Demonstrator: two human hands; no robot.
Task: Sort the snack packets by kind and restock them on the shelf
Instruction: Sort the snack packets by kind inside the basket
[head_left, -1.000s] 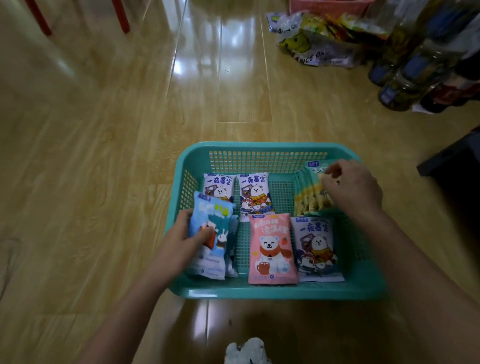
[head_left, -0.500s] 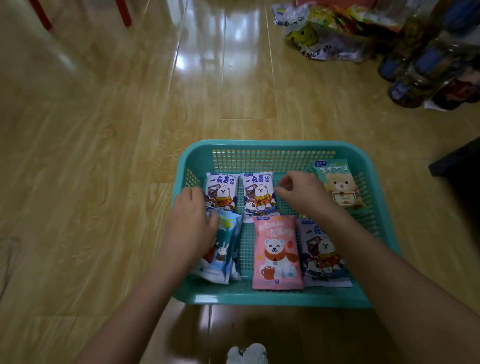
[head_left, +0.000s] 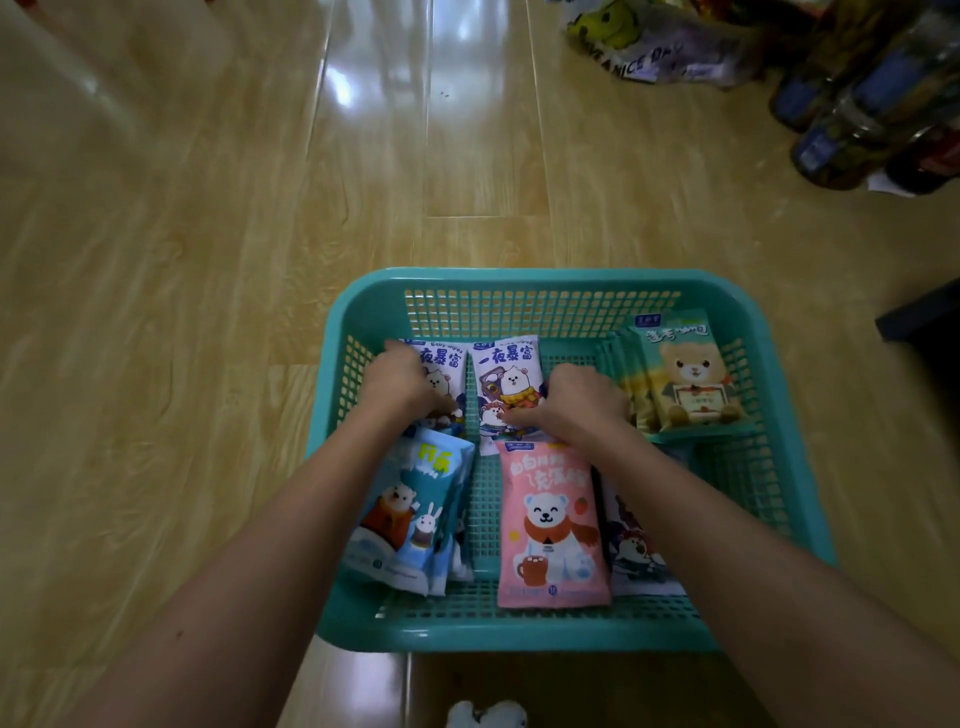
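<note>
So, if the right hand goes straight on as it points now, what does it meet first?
The right hand points left, fingers curled at the edge of the middle white packet. Going on, it would cross that packet and probably meet the left hand, gripping the other white packet; depth is unclear.

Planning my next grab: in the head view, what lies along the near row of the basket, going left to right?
Near row: blue packets → pink packet → white packet, partly hidden under the right forearm.
</note>
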